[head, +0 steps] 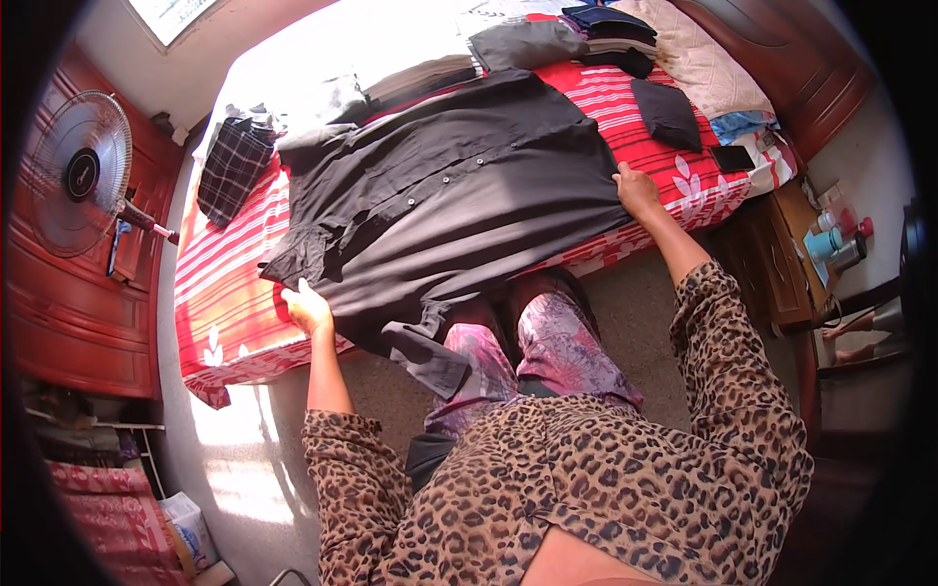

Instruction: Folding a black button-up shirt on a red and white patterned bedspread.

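A dark grey button-up shirt (pixel 498 198) lies spread sideways over the bed and hangs off its near edge. Its collar points left and its hem right, with a row of light buttons running between. My left hand (pixel 308 306) pinches the fabric just below the collar, at the shoulder. At the other end, my right hand (pixel 636 190) grips the hem. One sleeve (pixel 432 359) drapes down against my patterned trousers (pixel 571 344). The cloth between the two hands shows long soft folds.
Folded clothes (pixel 612 36) are stacked at the back of the bed, whose red striped sheet (pixel 234 293) shows. A folded checked garment (pixel 234 168) lies left, a folded dark garment (pixel 665 113) and phone (pixel 731 158) right. A standing fan (pixel 82 174) and a nightstand (pixel 762 256) flank the bed.
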A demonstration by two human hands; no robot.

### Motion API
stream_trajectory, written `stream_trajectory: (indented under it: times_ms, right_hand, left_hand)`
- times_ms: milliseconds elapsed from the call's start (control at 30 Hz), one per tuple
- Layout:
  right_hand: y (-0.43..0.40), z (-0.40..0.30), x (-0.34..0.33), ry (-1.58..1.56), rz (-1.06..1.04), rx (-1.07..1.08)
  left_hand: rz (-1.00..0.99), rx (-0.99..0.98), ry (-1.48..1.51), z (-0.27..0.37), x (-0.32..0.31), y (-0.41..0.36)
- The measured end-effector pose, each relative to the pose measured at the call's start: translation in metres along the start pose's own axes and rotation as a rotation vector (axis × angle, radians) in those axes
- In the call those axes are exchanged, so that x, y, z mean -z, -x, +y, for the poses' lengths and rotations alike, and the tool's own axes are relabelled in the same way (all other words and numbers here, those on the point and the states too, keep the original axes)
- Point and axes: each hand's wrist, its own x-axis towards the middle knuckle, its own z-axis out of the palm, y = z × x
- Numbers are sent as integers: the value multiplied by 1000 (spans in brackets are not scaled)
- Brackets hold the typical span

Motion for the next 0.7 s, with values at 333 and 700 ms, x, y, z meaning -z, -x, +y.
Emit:
stream_trajectory:
  times_ms: [333, 700]
  right_hand:
    - [19, 2, -6, -18, 29, -50]
    - [50, -11, 13, -236, 56, -245]
  left_hand:
    - [-36, 33, 35, -57, -9, -13]
    - [-366, -178, 185, -108, 10, 14]
